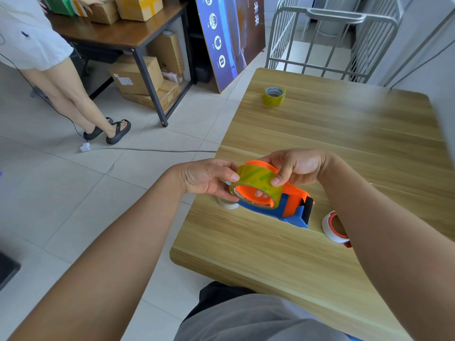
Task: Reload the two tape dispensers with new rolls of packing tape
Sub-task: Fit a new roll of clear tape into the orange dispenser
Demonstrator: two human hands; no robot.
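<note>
An orange and blue tape dispenser (293, 205) is held just above the wooden table (344, 143). A yellowish clear tape roll (253, 179) sits around its orange drum. My left hand (209, 178) grips the roll's left side. From above, my right hand (295, 168) holds the roll and the drum, thumb on the tape. A second yellowish roll (273, 95) stands at the table's far side. A white and red ring (331, 227), partly hidden by my right forearm, lies to the right. An empty white core (227, 204) lies under my left hand.
A person (37, 45) stands at left beside a dark desk (118, 33) with cardboard boxes on and under it. A cable (147, 150) runs across the tiled floor. A metal cart (332, 38) stands behind the table, and a poster board (231, 38) leans nearby.
</note>
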